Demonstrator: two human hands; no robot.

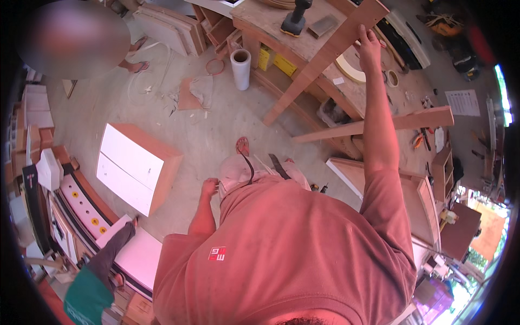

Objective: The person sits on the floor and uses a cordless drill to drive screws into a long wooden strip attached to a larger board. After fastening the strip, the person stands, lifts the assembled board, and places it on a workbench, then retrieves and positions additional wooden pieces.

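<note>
My right arm stretches out toward the workbench [260,33]. At its end my right hand [370,50] is closed on the upper part of a long brown wooden board [319,66], fingers over its edge. This board slants across the bench, its lower end jutting out past the front edge. Under my right forearm passes a second wooden strip [414,119], also overhanging the bench. My left hand [210,187] hangs beside my shorts [236,171] with loosely bent fingers and nothing visible in it.
A cordless drill [295,21], a pale coiled roll [351,69] and a tape roll [391,78] lie on the bench. A plastic film roll [241,70] stands on the floor, left of it. A white-topped box [130,168] sits further left. One person in green [89,295] works lower left; another person's foot [141,66] shows upper left.
</note>
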